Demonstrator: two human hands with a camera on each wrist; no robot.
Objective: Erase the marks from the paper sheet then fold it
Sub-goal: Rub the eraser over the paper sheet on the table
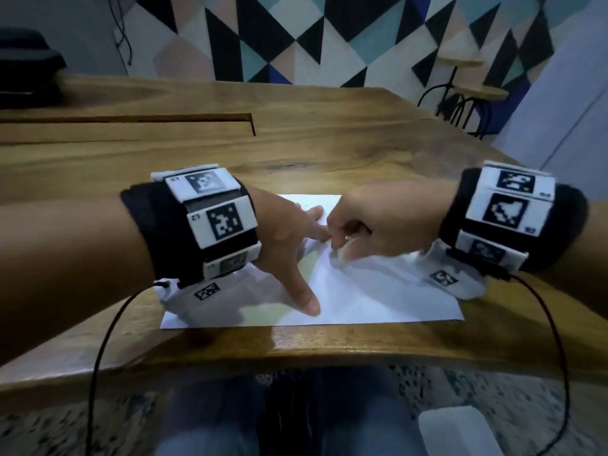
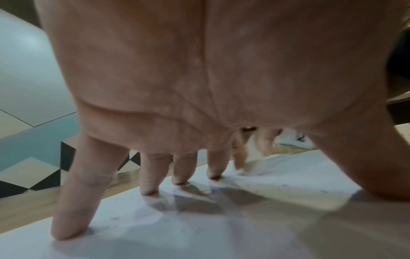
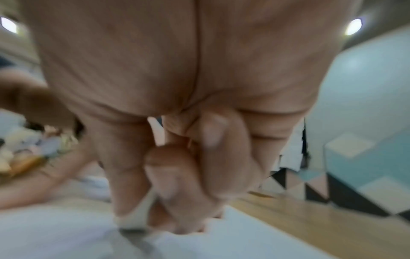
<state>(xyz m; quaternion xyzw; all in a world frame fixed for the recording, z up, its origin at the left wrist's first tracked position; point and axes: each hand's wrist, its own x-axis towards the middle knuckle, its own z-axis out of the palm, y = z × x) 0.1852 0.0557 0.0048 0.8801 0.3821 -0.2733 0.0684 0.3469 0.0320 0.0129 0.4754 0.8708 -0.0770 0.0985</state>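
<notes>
A white paper sheet point(image 1: 362, 301) lies flat near the front edge of the wooden table point(image 1: 329, 143). My left hand point(image 1: 296, 245) is spread on it, straight fingertips point(image 2: 177, 180) and thumb pressing the paper point(image 2: 199, 236) down. Faint grey marks show on the sheet by those fingers. My right hand point(image 1: 342, 248) is curled round a small white eraser point(image 1: 343, 253), its lower end touching the paper just right of the left fingers. In the blurred right wrist view the eraser point(image 3: 135, 217) sticks out below the thumb onto the paper point(image 3: 221, 241).
A long slot point(image 1: 131, 120) is cut into the table at the back left. A dark object point(image 1: 26, 70) sits at the far left edge. Stools point(image 1: 460, 93) stand beyond the table's right corner. Cables hang from both wristbands over the front edge.
</notes>
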